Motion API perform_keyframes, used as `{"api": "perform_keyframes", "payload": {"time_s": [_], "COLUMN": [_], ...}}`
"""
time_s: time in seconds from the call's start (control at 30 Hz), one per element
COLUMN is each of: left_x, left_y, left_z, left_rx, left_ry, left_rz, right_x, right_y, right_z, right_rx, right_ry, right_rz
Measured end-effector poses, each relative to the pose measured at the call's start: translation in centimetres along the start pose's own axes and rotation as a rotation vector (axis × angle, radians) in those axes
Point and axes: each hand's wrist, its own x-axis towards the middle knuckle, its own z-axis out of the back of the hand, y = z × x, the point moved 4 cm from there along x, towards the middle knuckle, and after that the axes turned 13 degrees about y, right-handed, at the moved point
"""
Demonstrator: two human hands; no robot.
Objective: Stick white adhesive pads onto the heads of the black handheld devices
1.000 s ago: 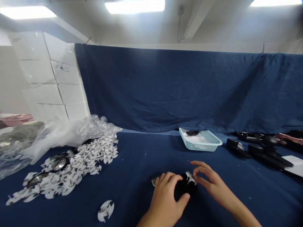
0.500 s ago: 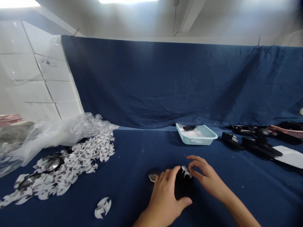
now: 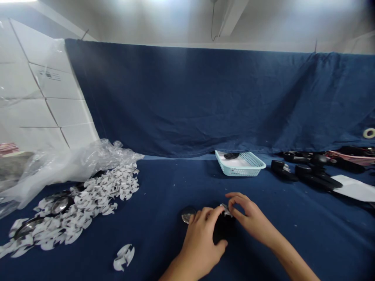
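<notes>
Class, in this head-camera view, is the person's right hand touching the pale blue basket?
No, the right hand is at a small white piece on a black object, well apart from the pale blue plastic basket.

Bright overhead light blows out the ceiling [image 3: 140, 19] at 12 o'clock and glints on the plastic bag [image 3: 73, 168] at 9 o'clock; the left hand [image 3: 200, 242] and right hand [image 3: 252, 220] at 6 o'clock look soft; edges bow.

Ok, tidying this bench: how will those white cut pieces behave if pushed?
The white cut pieces look thin and light, probably paper or film, so they likely bend. Lying loose in a heap on the blue cloth, they'd probably scatter, not slide as one.
</notes>
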Motion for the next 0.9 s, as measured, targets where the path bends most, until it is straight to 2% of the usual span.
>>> {"api": "perform_keyframes", "payload": {"time_s": [0.43,0.7,0.9], "left_x": [0.1,0.2,0.2], "left_y": [-0.1,-0.2,-0.1], "left_z": [0.2,0.2,0.1], "left_rx": [-0.004,0.025,0.029], "left_ry": [-0.011,0.001,0.011], "left_rz": [0.0,0.01,0.01], "right_x": [0.4,0.1,0.1], "right_y": [-1.5,-1.8,-2.0], "right_z": [-0.8,-0.2,0.0], "right_rx": [0.172,0.172,0.172], "right_ry": [-0.027,-0.082,-0.064], "right_rz": [-0.053,-0.062,-0.052]}}
